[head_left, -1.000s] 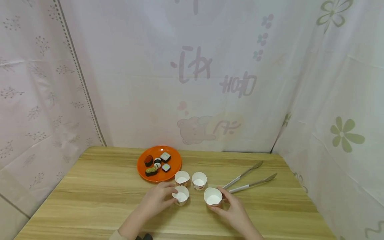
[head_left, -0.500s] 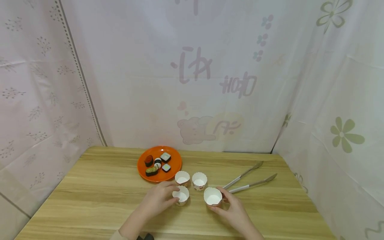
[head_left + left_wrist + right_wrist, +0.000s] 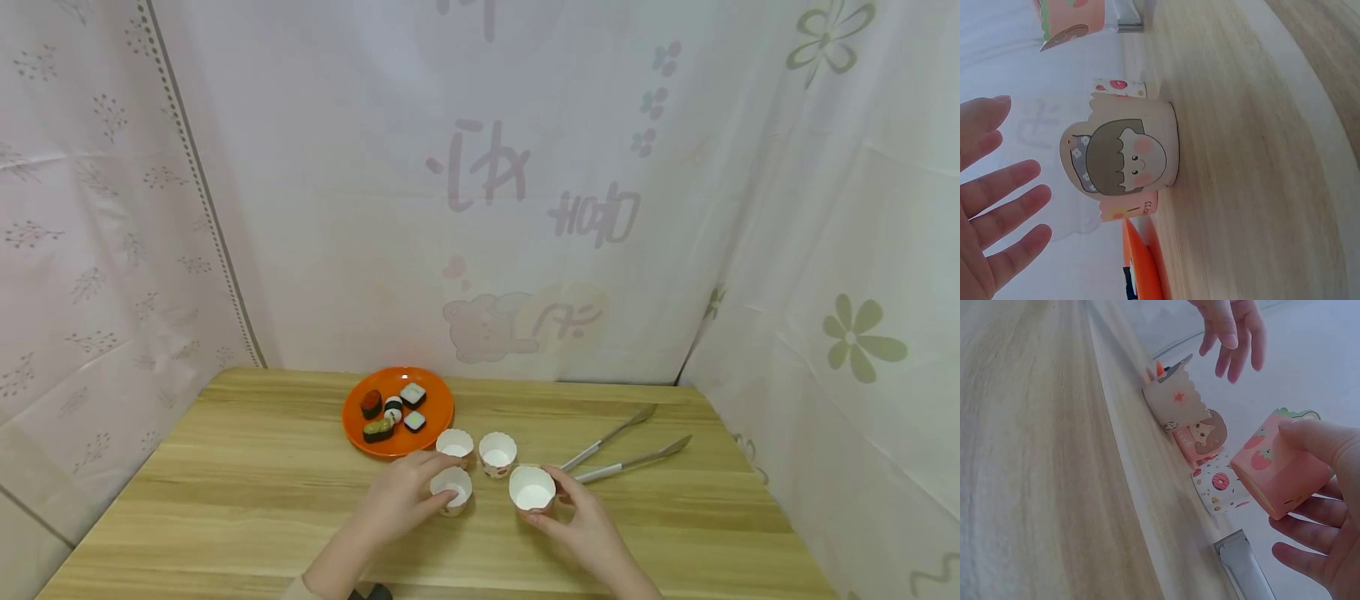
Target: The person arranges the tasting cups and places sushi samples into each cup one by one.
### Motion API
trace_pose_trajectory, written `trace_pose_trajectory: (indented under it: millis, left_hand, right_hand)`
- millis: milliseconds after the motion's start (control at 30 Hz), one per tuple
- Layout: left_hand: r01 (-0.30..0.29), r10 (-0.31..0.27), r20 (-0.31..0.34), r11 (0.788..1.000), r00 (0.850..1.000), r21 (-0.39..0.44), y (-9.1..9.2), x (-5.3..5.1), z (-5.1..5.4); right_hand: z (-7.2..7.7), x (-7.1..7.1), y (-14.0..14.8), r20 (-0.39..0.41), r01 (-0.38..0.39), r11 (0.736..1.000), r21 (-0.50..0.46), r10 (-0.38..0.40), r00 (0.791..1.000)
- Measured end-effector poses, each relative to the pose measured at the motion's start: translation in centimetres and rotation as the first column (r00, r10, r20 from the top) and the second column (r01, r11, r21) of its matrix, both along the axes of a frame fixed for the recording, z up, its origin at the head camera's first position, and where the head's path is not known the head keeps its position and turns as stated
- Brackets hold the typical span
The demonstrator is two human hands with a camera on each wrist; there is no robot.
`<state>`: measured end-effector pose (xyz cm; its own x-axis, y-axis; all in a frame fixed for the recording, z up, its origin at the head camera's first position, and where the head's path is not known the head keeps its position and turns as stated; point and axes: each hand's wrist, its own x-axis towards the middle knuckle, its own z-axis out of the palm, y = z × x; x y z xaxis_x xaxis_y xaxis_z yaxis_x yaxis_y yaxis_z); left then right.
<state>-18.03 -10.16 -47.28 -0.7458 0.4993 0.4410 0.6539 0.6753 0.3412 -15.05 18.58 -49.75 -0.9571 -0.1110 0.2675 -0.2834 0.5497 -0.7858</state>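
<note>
My right hand (image 3: 581, 518) grips a pink paper baking cup (image 3: 1282, 464) with strawberries on its side, thumb on one side and fingers on the other. It is tilted and held above the table in the right wrist view. My left hand (image 3: 401, 497) hovers over a cream cup (image 3: 1125, 153) printed with a girl's face. Its fingers are spread and apart from that cup, which stands upright on the table. Behind it stand a pink cup (image 3: 454, 444) and a white cup with doughnut prints (image 3: 1219, 482). All the cups show white insides in the head view.
An orange plate (image 3: 356, 433) with several sushi pieces (image 3: 378, 431) lies at the back left, close behind the cups. Metal tongs (image 3: 603, 472) lie spread to the right, their near end hidden behind the held cup. A printed curtain (image 3: 360, 250) borders the wooden table (image 3: 225, 500).
My left hand has let go of the cream cup's rim, its fingers lifting and straightening slightly. My right hand with the pink cup stays almost in place.
</note>
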Motion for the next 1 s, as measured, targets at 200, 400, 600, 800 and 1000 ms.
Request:
trace_pose_trajectory:
  millis: [200,400,600,800,1000]
  left_hand:
    - [0.028,-0.029,0.026,0.999,0.999,0.026,0.6,0.1,0.0]
    - [0.069,-0.073,0.056,0.995,0.996,0.075,1.1,0.2,0.4]
    - [0.079,-0.082,0.052,0.995,0.995,0.066,1.5,0.1,0.7]
    - [0.102,-0.106,0.055,0.992,0.993,0.071,2.2,0.2,1.3]
    - [0.137,-0.138,0.003,0.988,0.99,0.066,3.0,0.2,1.7]
  right_hand:
    - [0.2,0.1,-0.1,-0.004,-0.002,1.0,0.0,0.002,1.0]
    - [0.5,-0.1,-0.3,0.025,-0.011,0.999,-0.035,0.012,1.0]
    - [0.8,-0.4,-0.6,0.005,-0.017,0.998,-0.061,0.018,1.0]
    - [1.1,-0.5,-0.8,-0.002,-0.027,0.996,-0.081,0.027,1.0]
    - [1.3,-0.4,-1.1,-0.003,-0.036,0.996,-0.078,0.036,0.999]
